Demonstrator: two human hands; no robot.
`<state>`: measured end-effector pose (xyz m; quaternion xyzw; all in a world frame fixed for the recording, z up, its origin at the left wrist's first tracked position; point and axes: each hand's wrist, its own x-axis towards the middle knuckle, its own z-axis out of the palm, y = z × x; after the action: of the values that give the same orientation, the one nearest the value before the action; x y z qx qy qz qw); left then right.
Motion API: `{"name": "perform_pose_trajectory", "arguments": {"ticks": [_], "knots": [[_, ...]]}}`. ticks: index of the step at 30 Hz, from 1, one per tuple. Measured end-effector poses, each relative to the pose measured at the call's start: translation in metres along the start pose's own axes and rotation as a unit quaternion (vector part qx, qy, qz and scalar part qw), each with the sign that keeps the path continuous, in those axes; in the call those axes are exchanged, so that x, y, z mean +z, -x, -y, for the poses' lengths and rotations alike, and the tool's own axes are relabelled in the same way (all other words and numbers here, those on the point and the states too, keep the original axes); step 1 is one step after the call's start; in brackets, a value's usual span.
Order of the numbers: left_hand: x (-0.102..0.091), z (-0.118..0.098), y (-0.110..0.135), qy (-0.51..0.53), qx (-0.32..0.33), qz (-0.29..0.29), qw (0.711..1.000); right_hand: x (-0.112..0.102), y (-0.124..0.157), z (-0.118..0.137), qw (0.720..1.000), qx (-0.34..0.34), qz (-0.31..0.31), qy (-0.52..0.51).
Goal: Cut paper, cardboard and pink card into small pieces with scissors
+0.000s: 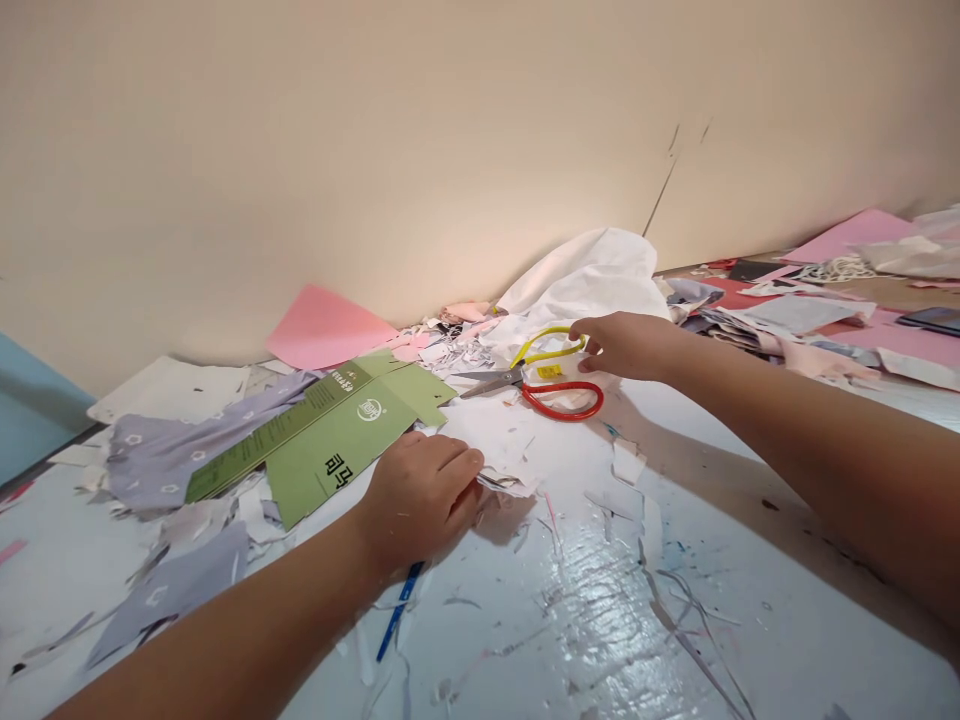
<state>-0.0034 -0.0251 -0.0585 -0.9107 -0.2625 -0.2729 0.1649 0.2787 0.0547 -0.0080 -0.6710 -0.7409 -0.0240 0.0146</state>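
Observation:
A pair of scissors (517, 376) with one yellow and one red handle lies across a pile of white pieces, blades pointing left and slightly apart. My right hand (619, 345) pinches the end of the yellow handle between thumb and fingers. Below the blades, my left hand (426, 490) is closed, its curled fingers at the edge of a layered stack of thin white pieces (514, 445); whether these are paper or cloth I cannot tell. Its fingertips are partly hidden. Beside that hand lies a flattened green box (337, 425) with printed writing.
Purple patterned cloth (202, 445) and scraps spread to the left. A pink sheet (326, 328) leans at the wall (337, 150). White cloth (592, 275) is bunched behind the scissors. A blue pen-like stick (397, 612) lies in front; a phone (934, 319) is far right.

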Motion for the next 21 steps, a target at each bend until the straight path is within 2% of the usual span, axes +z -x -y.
{"name": "perform_pose_trajectory", "arguments": {"ticks": [3, 6, 10, 12, 17, 19, 21], "knots": [[0.000, 0.000, 0.000, 0.002, -0.003, 0.002, 1.000, -0.004, 0.000, -0.004, 1.000, -0.009, 0.014, 0.007], [0.000, 0.000, 0.000, 0.001, -0.003, 0.002, 1.000, -0.006, -0.001, -0.007, 1.000, -0.015, -0.001, 0.010], [0.000, -0.001, 0.001, -0.001, 0.000, 0.002, 1.000, -0.013, -0.001, -0.015, 0.998, -0.020, -0.029, -0.044], [0.000, -0.001, 0.001, -0.002, 0.000, -0.002, 1.000, -0.020, 0.001, -0.022, 0.996, -0.013, -0.024, -0.084], [0.000, -0.001, -0.001, -0.001, 0.002, -0.004, 1.000, -0.028, 0.005, -0.048, 0.979, -0.004, 0.073, -0.191], [0.000, -0.002, -0.001, -0.001, 0.001, -0.004, 1.000, -0.024, 0.004, -0.059, 0.966, -0.030, 0.124, -0.225], [0.000, -0.002, 0.000, 0.000, 0.001, -0.003, 1.000, -0.020, 0.003, -0.069, 0.935, -0.097, 0.178, -0.292]]}}
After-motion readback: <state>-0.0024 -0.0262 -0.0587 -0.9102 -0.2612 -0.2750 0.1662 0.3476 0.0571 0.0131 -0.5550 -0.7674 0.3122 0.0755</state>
